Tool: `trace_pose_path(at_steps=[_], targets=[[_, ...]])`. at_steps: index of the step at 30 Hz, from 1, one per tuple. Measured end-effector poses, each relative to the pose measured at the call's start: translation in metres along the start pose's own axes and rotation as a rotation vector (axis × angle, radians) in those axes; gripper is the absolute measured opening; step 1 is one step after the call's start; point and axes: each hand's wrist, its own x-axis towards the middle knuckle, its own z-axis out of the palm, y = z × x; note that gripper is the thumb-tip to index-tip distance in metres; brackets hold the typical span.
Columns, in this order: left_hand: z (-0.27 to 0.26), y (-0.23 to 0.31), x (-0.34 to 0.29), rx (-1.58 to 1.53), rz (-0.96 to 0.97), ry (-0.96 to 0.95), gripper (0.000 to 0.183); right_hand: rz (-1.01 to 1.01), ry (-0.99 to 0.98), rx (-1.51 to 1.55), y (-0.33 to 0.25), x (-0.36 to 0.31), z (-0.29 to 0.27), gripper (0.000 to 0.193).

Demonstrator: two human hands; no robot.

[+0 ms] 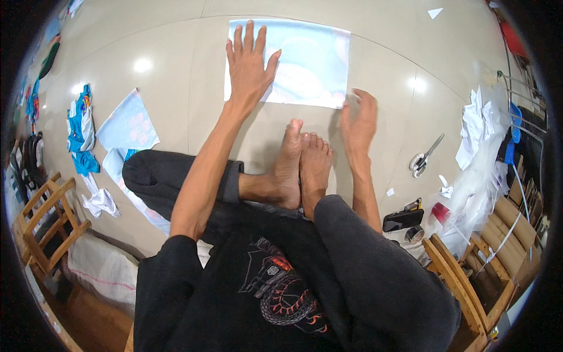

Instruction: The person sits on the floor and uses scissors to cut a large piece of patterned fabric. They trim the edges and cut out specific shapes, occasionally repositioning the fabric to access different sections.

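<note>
The left hand lies palm down, fingers spread and gripping nothing, on the left part of a pale blue, roughly rectangular sheet with soft white and pink patches; it looks like cloth, though the material is hard to confirm. The sheet stretches from beneath that hand rightward along the glossy beige tiled floor, and the part under the palm and fingers is hidden. The right hand, slightly blurred, is loosely bent with the thumb apart from the fingers, holding nothing visible; its thumb is right by the sheet's near right corner, but whether it touches cannot be told. Between the two wrists, nearer the body, are the person's bare feet. To the right of the right hand and nearer the body lie metal scissors with pale handles, and below them, beside the knee, a flat black phone-like object. Farther right of that hand, crumpled translucent white plastic bends into the dark fisheye rim, its outline unclear. Left of the left hand and nearer the body, a pale blue cloth with pink blotches runs down toward the knee, partly covered by the dark trouser leg.
</note>
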Motion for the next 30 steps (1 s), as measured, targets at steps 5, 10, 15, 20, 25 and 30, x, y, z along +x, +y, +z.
trace_pose_path(at_steps=[5, 10, 15, 20, 25, 30], targets=[[0.055, -0.003, 0.004, 0.064, 0.053, -0.129, 0.079, -0.462, -0.246, 0.138, -0.042, 0.014, 0.051, 0.07], [0.057, 0.001, 0.006, 0.117, 0.008, -0.152, 0.077, -0.493, -0.27, 0.02, -0.013, 0.049, 0.073, 0.081], [0.061, -0.002, 0.007, 0.151, 0.012, -0.155, 0.077, -0.34, -0.161, -0.049, 0.013, 0.053, 0.059, 0.073], [0.061, -0.002, 0.006, 0.128, 0.01, -0.141, 0.077, -0.706, -0.337, 0.181, -0.009, 0.02, 0.065, 0.05], [0.058, 0.001, 0.006, 0.15, -0.004, -0.148, 0.076, -0.125, 0.234, 0.135, 0.027, 0.038, 0.035, 0.025], [0.06, 0.0, 0.004, 0.191, -0.001, -0.137, 0.076, 0.28, -0.019, 0.195, 0.039, 0.018, 0.003, 0.017]])
